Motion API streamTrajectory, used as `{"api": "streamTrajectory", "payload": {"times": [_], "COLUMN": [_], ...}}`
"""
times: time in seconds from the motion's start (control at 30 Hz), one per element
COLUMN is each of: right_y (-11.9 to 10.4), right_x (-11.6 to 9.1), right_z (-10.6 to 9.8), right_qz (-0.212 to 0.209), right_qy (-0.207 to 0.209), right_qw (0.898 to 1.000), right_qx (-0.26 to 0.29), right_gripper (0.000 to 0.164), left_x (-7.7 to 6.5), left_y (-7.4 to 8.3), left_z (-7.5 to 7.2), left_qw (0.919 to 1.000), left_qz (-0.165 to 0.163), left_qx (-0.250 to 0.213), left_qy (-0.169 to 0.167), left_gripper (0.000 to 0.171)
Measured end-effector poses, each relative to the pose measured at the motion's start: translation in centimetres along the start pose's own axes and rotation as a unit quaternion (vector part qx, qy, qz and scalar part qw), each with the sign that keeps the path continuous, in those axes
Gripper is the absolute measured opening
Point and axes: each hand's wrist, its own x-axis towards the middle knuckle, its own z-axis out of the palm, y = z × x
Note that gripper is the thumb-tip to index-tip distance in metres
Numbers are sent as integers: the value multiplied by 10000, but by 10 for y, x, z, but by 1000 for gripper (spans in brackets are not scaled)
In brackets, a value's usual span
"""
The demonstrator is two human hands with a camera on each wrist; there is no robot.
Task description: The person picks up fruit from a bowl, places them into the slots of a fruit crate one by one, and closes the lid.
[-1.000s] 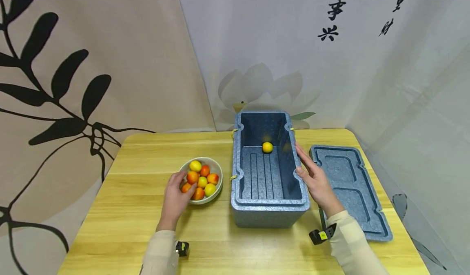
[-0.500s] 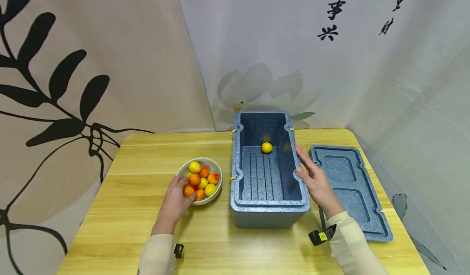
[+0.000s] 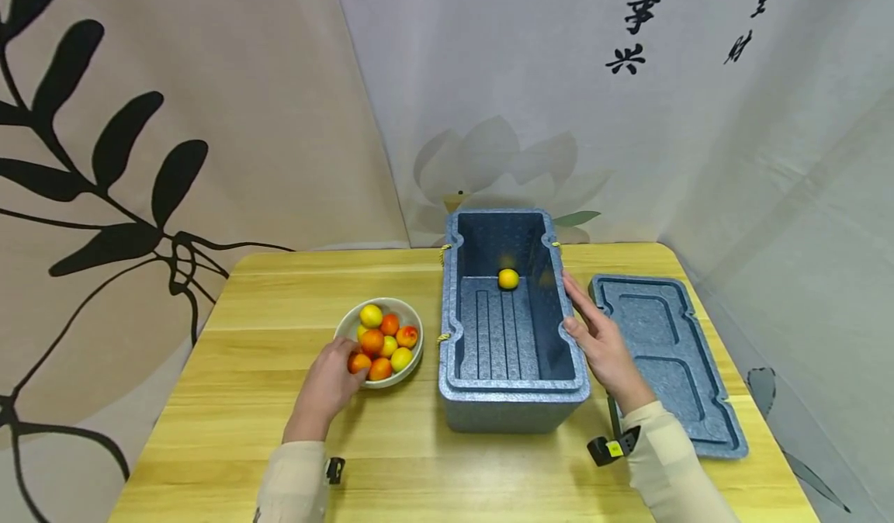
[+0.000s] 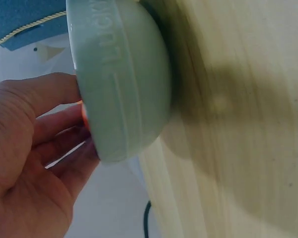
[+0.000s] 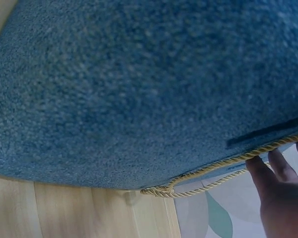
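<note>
A pale green bowl (image 3: pixel 417 361) stands left of the box, filled with several small orange and yellow fruits (image 3: pixel 401 360). My left hand (image 3: pixel 327 383) reaches over its near left rim, thumb and fingers round an orange fruit (image 3: pixel 359 363). In the left wrist view the fingertips go behind the bowl's wall (image 4: pixel 124 89), hiding most of that fruit. A blue-grey foam box (image 3: pixel 513 406) stands uncovered, one yellow-orange fruit (image 3: pixel 508 278) on its floor near the far end. With fingers extended, my right hand (image 3: pixel 606 352) rests against its right side, by the yellow rope (image 5: pixel 213 166).
The box's lid (image 3: pixel 673 368) lies flat on the wooden table (image 3: pixel 265 329) to the right, under the right forearm. A printed cloth (image 3: pixel 300 104) hangs behind the table's back edge. A small black camera (image 3: pixel 335 470) is strapped at the left wrist.
My left hand has shifted slightly left and toward me, its fingers now round the orange fruit at the bowl's near left edge. Some fruits have shifted a little. The right hand stays on the box.
</note>
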Motion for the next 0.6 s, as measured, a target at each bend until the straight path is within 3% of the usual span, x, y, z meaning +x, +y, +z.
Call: {"api": "streamTrajectory", "payload": {"times": [0.2, 0.33, 0.43, 0.6], "right_y": [4, 5, 5, 4], "right_x": [0, -1, -1, 1], "right_z": [1, 1, 1, 1], "right_qz": [-99, -173, -236, -304], "right_qy": [-1, 31, 48, 45], "right_qw": [10000, 9998, 9997, 9995], "right_qx": [5, 19, 35, 87], "right_gripper": [57, 57, 57, 55], "left_x": [9, 15, 17, 18], "left_y": [4, 10, 10, 8], "left_z": [-7, -14, -16, -18], "left_qw": [9962, 9920, 9905, 9918], "left_qz": [-41, -185, -306, -257], "left_qx": [566, 589, 502, 434], "left_qy": [-654, -1102, -1242, -1171], "left_gripper": [25, 19, 18, 18]}}
